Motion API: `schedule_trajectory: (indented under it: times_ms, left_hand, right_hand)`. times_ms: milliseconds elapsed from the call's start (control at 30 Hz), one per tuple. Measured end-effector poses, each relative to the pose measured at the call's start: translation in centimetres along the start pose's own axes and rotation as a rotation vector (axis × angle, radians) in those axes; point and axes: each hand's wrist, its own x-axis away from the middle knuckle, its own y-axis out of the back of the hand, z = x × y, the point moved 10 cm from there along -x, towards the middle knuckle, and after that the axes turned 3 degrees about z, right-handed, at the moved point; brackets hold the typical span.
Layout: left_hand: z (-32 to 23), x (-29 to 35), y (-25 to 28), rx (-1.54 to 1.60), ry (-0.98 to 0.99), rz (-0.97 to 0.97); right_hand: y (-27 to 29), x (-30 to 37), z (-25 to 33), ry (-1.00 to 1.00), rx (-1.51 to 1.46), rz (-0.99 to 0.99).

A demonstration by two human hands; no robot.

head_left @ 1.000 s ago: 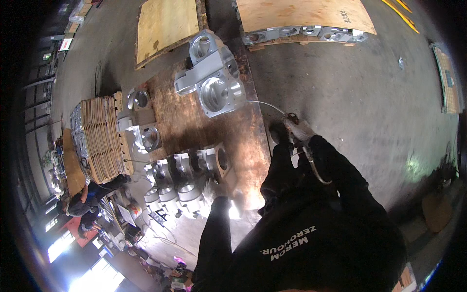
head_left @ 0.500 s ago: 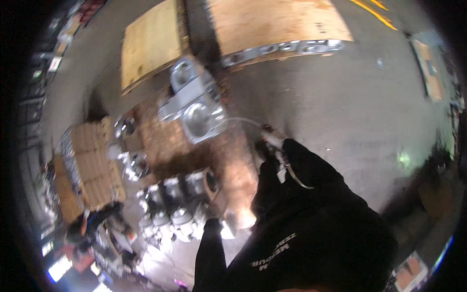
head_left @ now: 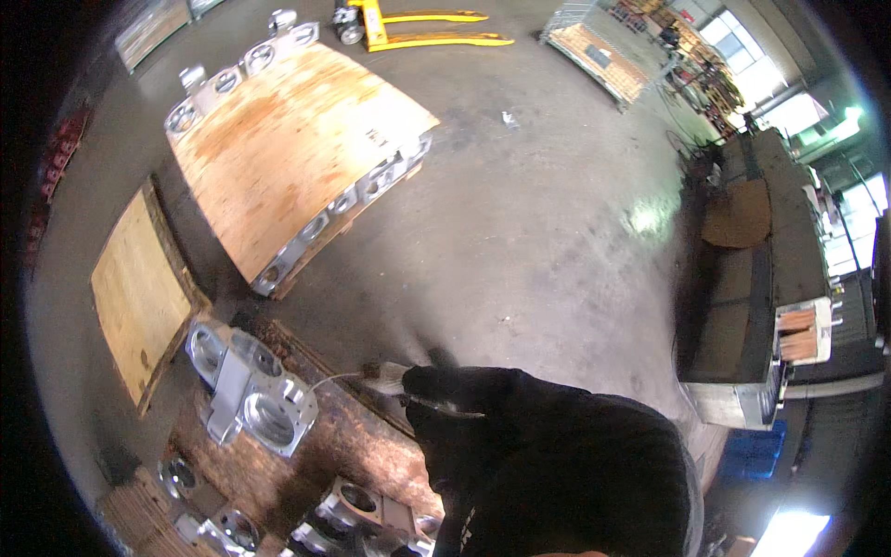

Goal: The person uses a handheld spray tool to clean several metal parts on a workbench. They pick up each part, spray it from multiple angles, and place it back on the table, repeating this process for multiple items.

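Observation:
My right hand (head_left: 382, 377), small and blurred at the end of a black sleeve, appears closed round a thin, pale curved wire-like thing (head_left: 336, 378). One end reaches toward a large silver metal casting (head_left: 275, 420) with round bores; whether it touches cannot be made out. A curved pale length also shows along the sleeve behind the hand. The casting lies on a worn brown board (head_left: 362, 436). More machined castings (head_left: 357, 498) stand on that board nearer me. My left hand is out of view.
A plywood-topped stack (head_left: 306, 148) with castings along its edges stands at far left, near a wooden panel (head_left: 139, 288). A yellow pallet truck (head_left: 436, 40) is at the back. A wire-mesh cage (head_left: 599, 60) and a dark bench-like unit (head_left: 733, 288) stand to the right.
My view has swung to the right, so the castings and boards sit further left and lower. The left hand, faintly seen earlier by the near castings, has left the picture.

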Motion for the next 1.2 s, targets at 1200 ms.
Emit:
schedule_trajectory:
  times_ms: [1200]
  left_hand:
    - [10.9,8.8,8.4,-0.178,0.486,0.093]
  right_hand:
    - [1.8,-3.0,8.8,-0.220,-0.083,0.175]
